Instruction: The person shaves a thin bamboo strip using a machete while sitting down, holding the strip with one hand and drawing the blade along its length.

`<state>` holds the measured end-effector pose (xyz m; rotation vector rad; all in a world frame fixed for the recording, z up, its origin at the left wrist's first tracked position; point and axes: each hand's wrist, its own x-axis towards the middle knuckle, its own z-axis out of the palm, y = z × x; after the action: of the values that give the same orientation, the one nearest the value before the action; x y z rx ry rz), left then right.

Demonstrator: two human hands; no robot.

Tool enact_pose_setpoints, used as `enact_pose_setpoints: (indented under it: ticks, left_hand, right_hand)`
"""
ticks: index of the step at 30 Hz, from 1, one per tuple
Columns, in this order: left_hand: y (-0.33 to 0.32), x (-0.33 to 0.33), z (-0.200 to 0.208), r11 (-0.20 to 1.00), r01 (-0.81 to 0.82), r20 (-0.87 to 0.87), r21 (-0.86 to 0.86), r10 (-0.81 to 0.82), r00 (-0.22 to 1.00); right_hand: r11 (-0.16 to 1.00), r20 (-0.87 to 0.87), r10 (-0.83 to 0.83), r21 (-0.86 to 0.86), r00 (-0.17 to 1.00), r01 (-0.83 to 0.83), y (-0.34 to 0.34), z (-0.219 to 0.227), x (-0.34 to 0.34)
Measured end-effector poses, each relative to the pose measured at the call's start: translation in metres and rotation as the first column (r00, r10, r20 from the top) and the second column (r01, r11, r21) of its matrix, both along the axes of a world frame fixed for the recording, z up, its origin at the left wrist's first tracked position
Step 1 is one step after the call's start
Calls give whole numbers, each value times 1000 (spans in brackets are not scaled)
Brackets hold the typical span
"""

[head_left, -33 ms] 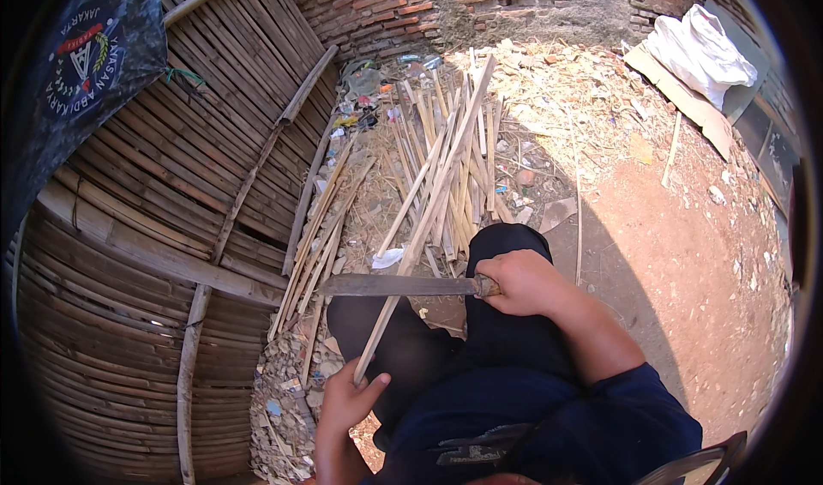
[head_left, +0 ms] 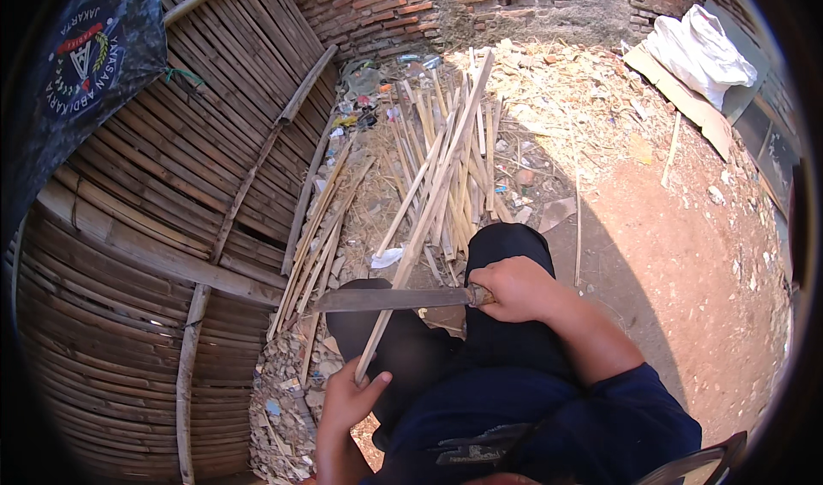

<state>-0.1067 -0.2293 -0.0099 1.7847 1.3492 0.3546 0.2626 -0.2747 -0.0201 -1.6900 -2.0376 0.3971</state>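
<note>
My left hand (head_left: 350, 397) is closed round the near end of a long pale bamboo strip (head_left: 375, 341), its thumb along the side. From there the strip slants away to the right, over the pile of similar strips (head_left: 410, 195) on the ground. In my right hand (head_left: 519, 289) is the handle of a machete (head_left: 377, 301). Its broad dark blade points left, lying crosswise over the strip above my knees. Whether the edge bites into the strip, I cannot tell.
A smaller bundle of strips (head_left: 319, 228) lies along the woven bamboo wall (head_left: 111, 313) at left. Beyond the pile stands a brick wall (head_left: 514, 0). A white sack (head_left: 703, 56) rests on cardboard (head_left: 681, 99) at far right. Rubble and litter cover the ground.
The machete has slid slightly toward me along the strip, and its tip now dips a little lower at the left. My left hand has stayed in place.
</note>
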Motion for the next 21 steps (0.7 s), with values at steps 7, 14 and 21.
enact_pose_setpoints:
  ticks: [7,14,21]
  left_hand:
    - [1,-11,3,995,57,-37,-82,-60,997]
    - [-5,-14,-2,994,83,-40,-70,-85,996]
    - [-4,-11,6,992,98,-61,-74,-103,993]
  right_hand:
    - [998,-16,-64,23,998,65,-3,4,22]
    - [1000,-25,-22,-11,999,21,-5,4,12]
    - [997,-50,-15,70,999,18,-4,0,19]
